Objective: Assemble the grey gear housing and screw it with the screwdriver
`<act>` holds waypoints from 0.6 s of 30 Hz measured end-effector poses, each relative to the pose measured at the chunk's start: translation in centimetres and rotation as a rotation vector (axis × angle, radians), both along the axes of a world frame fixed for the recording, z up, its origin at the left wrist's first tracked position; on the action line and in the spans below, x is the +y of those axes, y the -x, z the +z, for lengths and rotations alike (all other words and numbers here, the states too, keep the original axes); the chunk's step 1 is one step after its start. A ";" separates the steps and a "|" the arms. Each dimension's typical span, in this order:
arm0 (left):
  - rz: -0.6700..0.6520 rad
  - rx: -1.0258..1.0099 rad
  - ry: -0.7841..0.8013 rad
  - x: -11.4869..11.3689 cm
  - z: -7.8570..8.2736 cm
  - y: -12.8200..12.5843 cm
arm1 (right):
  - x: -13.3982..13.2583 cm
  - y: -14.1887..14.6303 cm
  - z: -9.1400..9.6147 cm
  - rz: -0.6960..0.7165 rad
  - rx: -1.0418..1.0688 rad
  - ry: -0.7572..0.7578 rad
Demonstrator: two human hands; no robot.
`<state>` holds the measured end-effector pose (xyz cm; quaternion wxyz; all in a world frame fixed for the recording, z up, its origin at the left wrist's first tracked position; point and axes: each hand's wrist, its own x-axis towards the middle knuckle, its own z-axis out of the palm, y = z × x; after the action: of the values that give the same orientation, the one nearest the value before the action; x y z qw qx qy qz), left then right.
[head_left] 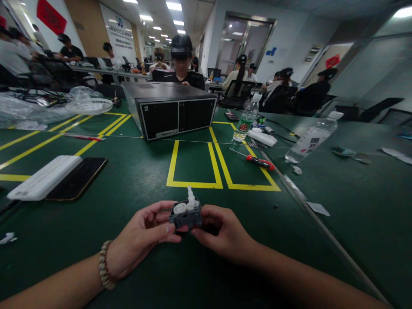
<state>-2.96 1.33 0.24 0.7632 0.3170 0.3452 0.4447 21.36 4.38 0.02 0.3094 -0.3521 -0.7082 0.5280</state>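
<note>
L fingers (160,233) & R fingers (204,237) hold gray gearbox (189,220) btwn them.

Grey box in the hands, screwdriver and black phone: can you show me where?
Grey box (189,219), head view: front wall.
Screwdriver (259,162), head view: red-and-black handle.
Black phone (77,179), head view: middle of its dark face.

2 grips, left grip (138,240) and right grip (227,234), hold 1 grey gear housing (189,219) between them. Left of the grips: 1 white slab (45,178), 1 dark phone (77,178). Straight beyond the grips: 1 large black case (159,118). Beyond and right: 1 red-and-black screwdriver (260,162), 2 plastic bottles (243,128) (312,139). Just behind the left grip, at the wrist: 1 beaded bracelet (103,265).
</note>
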 end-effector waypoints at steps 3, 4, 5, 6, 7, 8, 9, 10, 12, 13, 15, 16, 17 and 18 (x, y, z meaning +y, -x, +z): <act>-0.027 -0.019 -0.007 0.1 0.0 0.0 | 0.0 0.0 0.2 -0.006 -0.023 -0.035; -0.032 -0.027 -0.010 0.1 0.0 -0.1 | 0.1 0.0 0.2 -0.005 -0.027 -0.038; -0.035 -0.034 -0.014 0.1 0.0 -0.1 | 0.1 0.0 0.3 -0.004 -0.029 -0.040; -0.040 -0.038 -0.017 0.1 0.1 -0.1 | 0.1 0.0 0.3 -0.006 -0.029 -0.045; -0.045 -0.039 -0.021 0.1 0.1 -0.1 | 0.1 0.0 0.4 -0.009 -0.029 -0.052; -0.051 -0.038 -0.024 0.1 0.1 -0.1 | 0.1 0.0 0.4 -0.010 -0.028 -0.060; -0.058 -0.034 -0.028 0.2 0.1 -0.1 | 0.1 0.0 0.4 -0.013 -0.029 -0.068; -0.064 -0.030 -0.034 0.2 0.2 -0.1 | 0.1 0.0 0.3 -0.017 -0.028 -0.074; -0.067 -0.020 -0.042 0.2 0.2 -0.1 | 0.1 0.0 0.2 -0.014 -0.028 -0.075; -0.068 -0.016 -0.045 0.2 0.2 -0.1 | 0.1 0.0 0.2 -0.010 -0.031 -0.071; -0.069 -0.011 -0.047 0.2 0.2 -0.1 | 0.1 -0.1 0.1 -0.009 -0.041 -0.071; -0.069 -0.010 -0.046 0.2 0.2 -0.1 | 0.1 0.0 0.1 -0.011 -0.047 -0.074; -0.070 -0.008 -0.045 0.2 0.2 -0.1 | 0.1 0.0 0.1 -0.014 -0.053 -0.077; -0.070 -0.005 -0.045 0.2 0.2 -0.1 | 0.1 0.0 0.1 -0.016 -0.056 -0.079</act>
<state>-2.87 1.50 0.44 0.7720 0.3447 0.3220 0.4260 21.37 4.44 0.08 0.3075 -0.3599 -0.7339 0.4871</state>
